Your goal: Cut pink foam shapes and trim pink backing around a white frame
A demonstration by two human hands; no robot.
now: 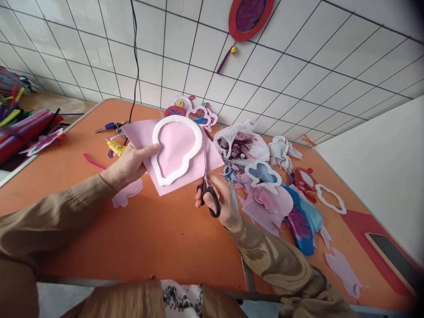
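Note:
My left hand (pixel 134 163) grips a pink sheet (pixel 175 145) by its left side, the thumb pressing on a white curvy-edged frame (pixel 196 152) that lies on top of the sheet. My right hand (pixel 223 198) has its fingers in the black handles of a pair of scissors (pixel 212 205). The scissor blades point up and away from me, at the sheet's right part beside the frame; a slit of cut sheet seems to run along them. Sheet and frame are held above the orange table (pixel 159 238). Below my left hand lie pink cut-out shapes (pixel 129 192).
A yellow glue gun (pixel 115 147) and a blue-handled tool (pixel 111 126) lie at the left. Finished ornaments (pixel 198 115) lean by the tiled wall. To the right are a plastic bag (pixel 258 145), pink scraps (pixel 268 205), another white frame (pixel 331 198) and a phone (pixel 394 256).

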